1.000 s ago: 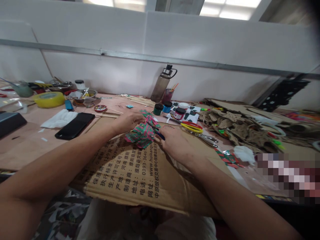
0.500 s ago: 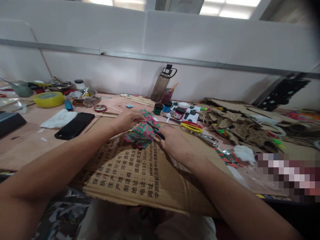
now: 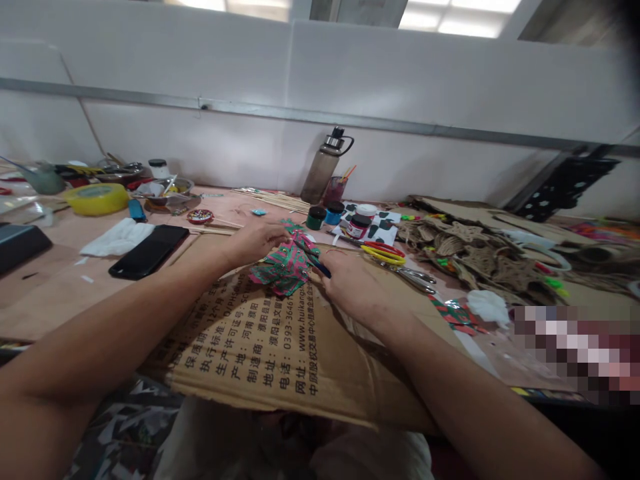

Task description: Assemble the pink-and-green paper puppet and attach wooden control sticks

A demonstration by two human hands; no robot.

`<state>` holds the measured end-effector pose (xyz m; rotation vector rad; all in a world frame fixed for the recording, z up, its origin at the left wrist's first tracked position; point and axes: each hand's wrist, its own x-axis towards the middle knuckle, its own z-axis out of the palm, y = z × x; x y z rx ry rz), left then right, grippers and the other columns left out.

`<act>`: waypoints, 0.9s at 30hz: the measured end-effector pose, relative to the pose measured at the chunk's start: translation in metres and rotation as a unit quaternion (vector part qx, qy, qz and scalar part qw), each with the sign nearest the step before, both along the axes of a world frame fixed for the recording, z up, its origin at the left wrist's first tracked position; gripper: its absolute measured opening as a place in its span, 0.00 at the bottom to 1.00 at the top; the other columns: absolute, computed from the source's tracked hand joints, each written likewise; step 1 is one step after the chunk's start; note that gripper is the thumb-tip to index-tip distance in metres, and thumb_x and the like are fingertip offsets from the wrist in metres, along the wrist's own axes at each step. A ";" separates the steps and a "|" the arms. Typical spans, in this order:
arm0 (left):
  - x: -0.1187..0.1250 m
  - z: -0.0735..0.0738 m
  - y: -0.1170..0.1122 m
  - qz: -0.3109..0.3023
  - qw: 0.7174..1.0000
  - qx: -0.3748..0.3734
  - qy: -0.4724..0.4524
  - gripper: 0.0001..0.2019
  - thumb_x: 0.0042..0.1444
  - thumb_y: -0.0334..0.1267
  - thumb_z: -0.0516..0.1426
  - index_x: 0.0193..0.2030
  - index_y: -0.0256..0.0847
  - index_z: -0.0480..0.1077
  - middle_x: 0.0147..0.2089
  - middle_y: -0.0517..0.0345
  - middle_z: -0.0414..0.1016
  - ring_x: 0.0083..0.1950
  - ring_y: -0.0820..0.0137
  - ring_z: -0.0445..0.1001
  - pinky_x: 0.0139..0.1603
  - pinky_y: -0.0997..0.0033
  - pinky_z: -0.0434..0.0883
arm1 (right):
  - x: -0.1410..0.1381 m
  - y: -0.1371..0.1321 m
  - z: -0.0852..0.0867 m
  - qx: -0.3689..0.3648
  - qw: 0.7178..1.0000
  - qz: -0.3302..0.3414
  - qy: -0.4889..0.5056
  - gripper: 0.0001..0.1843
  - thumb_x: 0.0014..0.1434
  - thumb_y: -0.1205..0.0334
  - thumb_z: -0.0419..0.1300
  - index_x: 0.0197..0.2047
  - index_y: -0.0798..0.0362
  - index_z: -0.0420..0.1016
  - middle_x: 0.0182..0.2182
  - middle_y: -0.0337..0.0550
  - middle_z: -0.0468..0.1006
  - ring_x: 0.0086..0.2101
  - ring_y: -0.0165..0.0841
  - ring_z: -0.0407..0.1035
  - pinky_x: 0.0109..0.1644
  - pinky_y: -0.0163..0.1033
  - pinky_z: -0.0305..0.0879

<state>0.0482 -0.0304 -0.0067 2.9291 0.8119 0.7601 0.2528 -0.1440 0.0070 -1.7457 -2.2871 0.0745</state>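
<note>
In the head view, my left hand (image 3: 260, 241) pinches the upper left edge of a pink and green patterned piece (image 3: 285, 268), dotted with small shiny studs. The piece is held just over a printed cardboard sheet (image 3: 345, 373). My right hand (image 3: 347, 283) is closed around a blue-handled metal tool (image 3: 319, 265), pliers or scissors; its narrow dark tip lies over the piece's right side. Fingers hide part of the handle, and whether the tip grips the piece cannot be made out.
Yellow- and red-handled scissors (image 3: 383, 252) and metal pliers (image 3: 413, 277) lie to the right. Behind stand paint jars (image 3: 316, 218) and a water bottle (image 3: 320, 170). At left are a phone (image 3: 150, 252), tissue (image 3: 117, 237) and yellow tape (image 3: 97, 199). Brown cutouts (image 3: 465, 247) pile up at right.
The tool's tip has shifted slightly on the patterned piece, and its jaws look closer together. My hands stay nearly in place.
</note>
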 end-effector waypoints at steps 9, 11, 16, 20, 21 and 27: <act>-0.003 -0.003 0.001 -0.010 1.000 0.012 -0.023 0.11 0.59 0.29 0.55 0.44 0.36 0.78 0.41 0.49 0.81 0.41 0.69 0.76 0.45 0.69 0.72 | -0.004 -0.003 0.005 -0.028 0.999 -0.023 -0.026 0.10 0.62 0.65 0.56 0.43 0.57 0.77 0.41 0.52 0.79 0.37 0.37 0.69 0.40 0.37 0.59; -0.003 -0.004 0.001 -0.015 0.999 0.014 -0.028 0.11 0.59 0.30 0.55 0.44 0.37 0.78 0.41 0.50 0.81 0.42 0.69 0.77 0.46 0.69 0.72 | -0.004 -0.003 0.004 -0.027 0.999 -0.021 -0.020 0.11 0.62 0.65 0.56 0.44 0.57 0.77 0.41 0.52 0.79 0.37 0.37 0.69 0.39 0.37 0.59; -0.004 -0.005 0.002 -0.017 0.999 0.018 -0.036 0.11 0.59 0.31 0.55 0.44 0.39 0.78 0.41 0.51 0.81 0.43 0.70 0.77 0.48 0.68 0.72 | -0.004 -0.002 0.004 -0.031 0.999 -0.014 -0.001 0.10 0.61 0.68 0.56 0.44 0.56 0.77 0.41 0.51 0.80 0.36 0.35 0.69 0.40 0.35 0.59; -0.003 -0.003 0.003 -0.018 0.999 0.010 -0.031 0.10 0.60 0.31 0.55 0.44 0.39 0.77 0.40 0.52 0.80 0.41 0.71 0.76 0.46 0.70 0.72 | -0.002 -0.001 0.004 -0.025 1.000 -0.016 -0.010 0.10 0.61 0.66 0.56 0.43 0.56 0.77 0.41 0.52 0.79 0.36 0.36 0.69 0.40 0.36 0.59; -0.003 -0.002 0.002 -0.018 0.999 0.009 -0.026 0.10 0.60 0.32 0.55 0.43 0.39 0.77 0.39 0.52 0.80 0.41 0.72 0.76 0.45 0.71 0.72 | -0.002 -0.001 0.004 -0.024 0.999 -0.017 -0.012 0.10 0.61 0.65 0.57 0.43 0.56 0.77 0.41 0.52 0.79 0.36 0.36 0.69 0.40 0.37 0.59; -0.001 0.002 -0.001 -0.002 1.000 0.018 0.008 0.10 0.60 0.30 0.53 0.42 0.37 0.77 0.38 0.53 0.80 0.38 0.72 0.74 0.41 0.72 0.70 | -0.002 0.000 0.003 -0.022 1.000 -0.008 0.008 0.13 0.62 0.63 0.57 0.48 0.56 0.76 0.43 0.52 0.79 0.40 0.37 0.69 0.43 0.37 0.60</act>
